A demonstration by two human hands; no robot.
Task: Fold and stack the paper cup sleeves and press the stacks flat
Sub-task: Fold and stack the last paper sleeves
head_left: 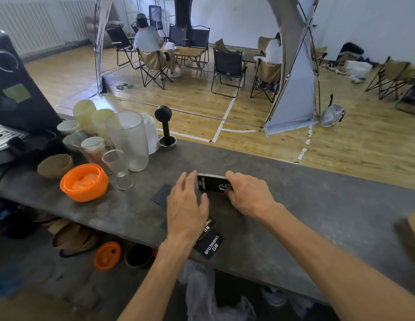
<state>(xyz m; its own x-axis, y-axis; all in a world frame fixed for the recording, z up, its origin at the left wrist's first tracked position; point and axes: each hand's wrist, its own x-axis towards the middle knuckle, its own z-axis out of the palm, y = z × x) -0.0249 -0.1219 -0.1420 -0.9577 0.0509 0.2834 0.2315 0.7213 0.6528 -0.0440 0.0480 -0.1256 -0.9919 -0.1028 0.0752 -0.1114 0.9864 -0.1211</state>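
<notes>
- Grey mottled stone counter point(294, 205); beyond it wood floor, folding camp chairs point(227, 70), tent frame.
- Left on counter: orange plastic lidded bowl point(84, 181), frosted plastic tumblers point(128, 140).
- My right hand point(250, 195) grips stack of black printed paper cup sleeves point(212, 183), on edge on counter.
- My left hand point(186, 205) flat, fingers spread, hovering beside stack over loose black sleeves point(208, 245) at near edge.

You look across a grey stone counter point(317, 205) onto a wooden floor point(340, 140) marked with white lines. Folding chairs point(228, 70) ring a low wooden table point(190, 52) under a tent frame point(292, 89); white walls point(364, 24) and a radiator point(28, 26) stand behind
</notes>
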